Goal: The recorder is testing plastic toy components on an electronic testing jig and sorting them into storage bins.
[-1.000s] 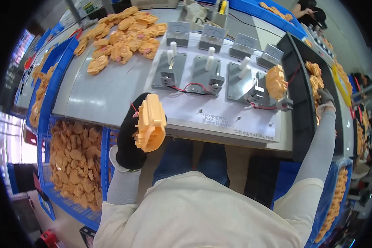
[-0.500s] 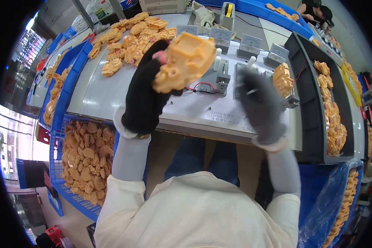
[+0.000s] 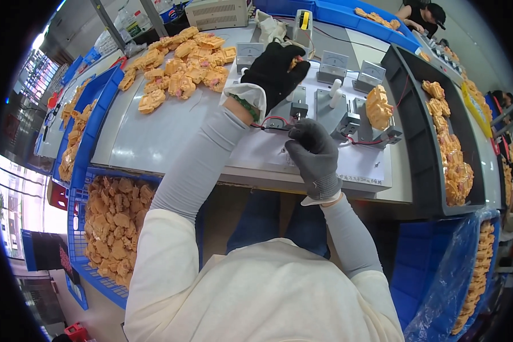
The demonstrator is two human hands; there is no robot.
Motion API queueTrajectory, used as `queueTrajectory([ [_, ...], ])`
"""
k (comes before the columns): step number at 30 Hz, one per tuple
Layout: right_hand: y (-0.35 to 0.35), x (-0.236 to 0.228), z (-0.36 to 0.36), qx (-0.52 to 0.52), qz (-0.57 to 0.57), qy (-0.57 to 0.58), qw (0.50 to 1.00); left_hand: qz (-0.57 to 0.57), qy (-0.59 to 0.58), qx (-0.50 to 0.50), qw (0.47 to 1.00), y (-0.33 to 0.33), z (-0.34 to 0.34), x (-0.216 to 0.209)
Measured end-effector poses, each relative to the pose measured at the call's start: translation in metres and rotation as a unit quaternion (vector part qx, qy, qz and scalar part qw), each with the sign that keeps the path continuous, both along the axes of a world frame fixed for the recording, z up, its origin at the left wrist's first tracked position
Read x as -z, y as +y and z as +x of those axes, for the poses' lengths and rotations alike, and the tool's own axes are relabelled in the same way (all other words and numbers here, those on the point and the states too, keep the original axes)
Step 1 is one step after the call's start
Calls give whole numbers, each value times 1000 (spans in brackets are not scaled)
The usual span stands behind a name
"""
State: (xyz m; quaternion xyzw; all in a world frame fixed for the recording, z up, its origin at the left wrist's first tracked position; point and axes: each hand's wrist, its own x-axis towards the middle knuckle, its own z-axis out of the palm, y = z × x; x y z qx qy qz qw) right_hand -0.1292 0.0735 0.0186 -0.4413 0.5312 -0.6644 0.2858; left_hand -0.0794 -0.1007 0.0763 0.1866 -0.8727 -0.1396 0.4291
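Note:
My left hand [image 3: 271, 74], in a black glove, is curled over the left clamp fixture on the white test board. A bit of an orange moulded plastic part [image 3: 296, 61] shows between its thumb and fingers; the hand hides the rest. My right hand [image 3: 314, 159], in a grey glove, is closed at that fixture's front metal block [image 3: 298, 109], beside red and black wires [image 3: 276, 121]. Whatever its fingers hold is hidden. Another orange part [image 3: 378, 107] sits in the right fixture. The middle fixture [image 3: 328, 111] has white upright handles and holds no part.
Small dial meters [image 3: 333, 65] stand behind the fixtures. Loose orange parts [image 3: 182, 62] are heaped at the far left. A black bin [image 3: 407, 131] with more parts flanks the board on the right. A blue crate [image 3: 77, 228] full of parts stands lower left. Another person [image 3: 424, 17] works at the far right.
My left hand has moved right and away from me with the orange part, from above the table to the left fixture. My right hand has moved left, from the right fixtures to the left one's front.

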Motion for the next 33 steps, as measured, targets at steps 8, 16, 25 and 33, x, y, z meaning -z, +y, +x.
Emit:
queueTrajectory([
  [8,2,1,-3,-11,-6,-18,1000,5,-107,3,994,16,1,9],
  [16,-1,-7,8,30,-19,27,999,-4,-236,-9,972,14,22,-4],
  [25,-5,4,-1,56,48,375,924,80,129,-18,988,51,126,28],
  [33,-6,1,10,143,119,335,924,153,-4,-167,974,-47,152,95],
])
